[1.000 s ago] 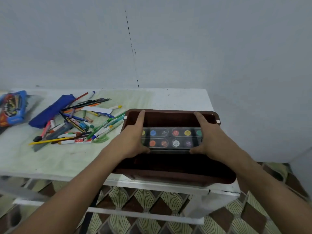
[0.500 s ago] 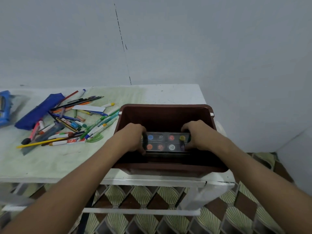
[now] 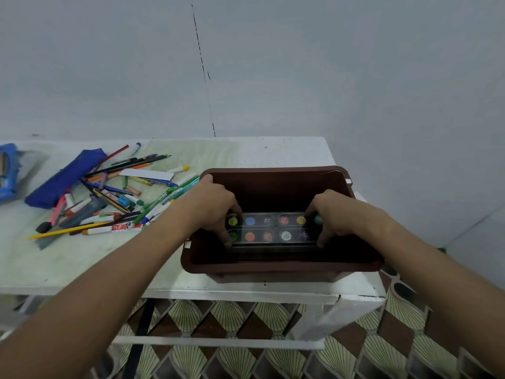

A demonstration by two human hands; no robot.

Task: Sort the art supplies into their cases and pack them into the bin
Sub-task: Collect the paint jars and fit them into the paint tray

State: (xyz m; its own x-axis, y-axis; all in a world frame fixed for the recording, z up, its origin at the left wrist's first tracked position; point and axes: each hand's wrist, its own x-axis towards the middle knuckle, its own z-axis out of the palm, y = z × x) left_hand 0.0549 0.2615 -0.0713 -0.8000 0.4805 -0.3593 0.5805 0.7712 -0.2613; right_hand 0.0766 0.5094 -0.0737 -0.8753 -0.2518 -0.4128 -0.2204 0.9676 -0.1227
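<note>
1. We have the paint case [image 3: 274,228] down inside the brown bin [image 3: 281,265], lying flat with its clear lid up and two rows of colour pots showing through. It sits toward the near wall of the bin, at about 6 o'clock of the bin's floor.

2. Our left hand [image 3: 216,207] grips the case's 9 o'clock end, with its fingers curled over the edge. Our right hand [image 3: 334,216] grips the 3 o'clock end the same way. Both hands are closed on the case, and neither is free.

3. We judge that the step in hand is seating the case on the bin floor. To do it well we should keep both ends level, set it down square to the walls and push it snug against one long wall. That would leave a clear strip for the other cases.

4. We should let go only once the case rests flat. Then we slide the fingers out sideways rather than lifting, so the case does not tip.

5. Much remains. At 9 o'clock of the bin, the loose pens and pencils [image 3: 114,195] lie heaped on the table [image 3: 82,263], overlapping a blue pouch [image 3: 64,179]. A second blue case [image 3: 8,170] lies at the far left edge.
</note>
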